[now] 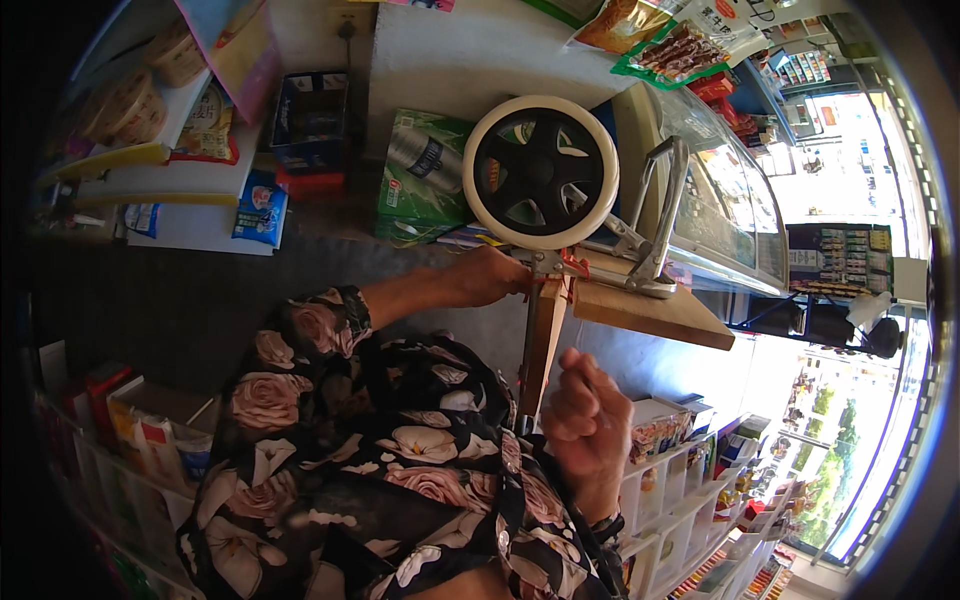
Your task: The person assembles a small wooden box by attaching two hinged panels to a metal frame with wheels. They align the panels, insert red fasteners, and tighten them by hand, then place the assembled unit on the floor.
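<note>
A wheel (541,171) with a cream tyre and black spokes stands upright in front of me. It is joined by a metal bracket (548,262) to a wheeled frame with a wooden bar (545,335) and a flat wooden board (655,315). Some red material shows at the joint. My left hand (485,277) is closed on the frame just beside the bracket, its fingertips partly hidden. Below the board, my right hand (590,415) is raised with its fingers pinched together. A faint thin strand (579,335) runs upward from those fingertips toward the joint. Beside the wheel rises a bent metal handle (665,210).
A green carton (425,170) stands left of the wheel, and a glass case (725,200) right of it. Shelves with packaged food (205,120) fill the far left. White racks (670,500) with goods are at lower right. A dark box (310,120) sits near the wall.
</note>
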